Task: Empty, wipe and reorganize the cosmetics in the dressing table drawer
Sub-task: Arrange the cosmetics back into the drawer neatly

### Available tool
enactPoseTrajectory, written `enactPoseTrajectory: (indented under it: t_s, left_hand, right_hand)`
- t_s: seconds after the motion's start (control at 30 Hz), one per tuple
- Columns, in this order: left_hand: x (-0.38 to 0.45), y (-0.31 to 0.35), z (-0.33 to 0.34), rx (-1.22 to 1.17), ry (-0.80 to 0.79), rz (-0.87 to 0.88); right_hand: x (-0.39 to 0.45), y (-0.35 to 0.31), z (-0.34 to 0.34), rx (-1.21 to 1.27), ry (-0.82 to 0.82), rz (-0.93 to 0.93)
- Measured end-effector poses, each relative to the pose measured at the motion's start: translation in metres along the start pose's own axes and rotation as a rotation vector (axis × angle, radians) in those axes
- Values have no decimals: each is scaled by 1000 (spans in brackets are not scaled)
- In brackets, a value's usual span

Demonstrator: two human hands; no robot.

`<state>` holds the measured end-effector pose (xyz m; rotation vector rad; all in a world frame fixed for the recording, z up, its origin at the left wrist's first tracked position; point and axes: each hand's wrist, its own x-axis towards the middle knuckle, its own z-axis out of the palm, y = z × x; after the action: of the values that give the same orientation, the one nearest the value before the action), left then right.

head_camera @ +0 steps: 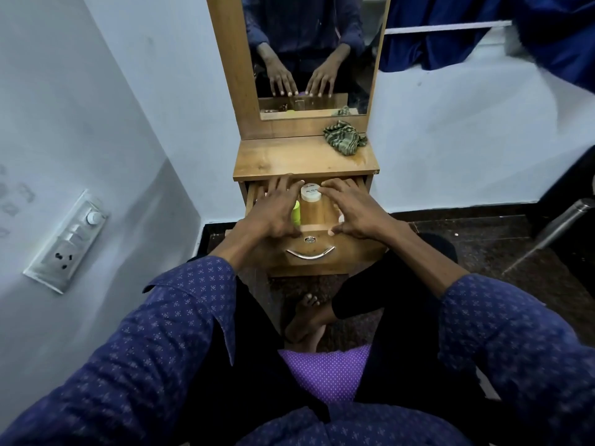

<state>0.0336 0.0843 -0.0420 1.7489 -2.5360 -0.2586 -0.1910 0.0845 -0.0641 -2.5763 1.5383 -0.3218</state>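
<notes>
The drawer (314, 235) stands pulled out under the tabletop's (289, 159) front edge; both hands cover most of its contents. Two items show: one white-capped jar (310, 192), upright, at mid-drawer, and one yellow-green tube (296, 214), its long axis front-to-back. Left hand (273, 209) and right hand (351, 210) lie spread, fingers straight, over the drawer. One cloth (344, 141) sits crumpled at the tabletop's rear right corner.
</notes>
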Motion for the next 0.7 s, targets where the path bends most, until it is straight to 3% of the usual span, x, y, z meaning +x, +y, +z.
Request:
enactPoseTrajectory:
  t_s: [0.23,0.47,0.7]
  left_hand:
    - [42,-11,8,85,91,-35]
    - [86,-31,24,117,29,-71]
    - [109,-29,49,256,232,-110]
  right_hand:
    - [43,22,5,-46,48,62]
    - [75,24,10,-69,220,90]
    - [94,14,17,-95,385,214]
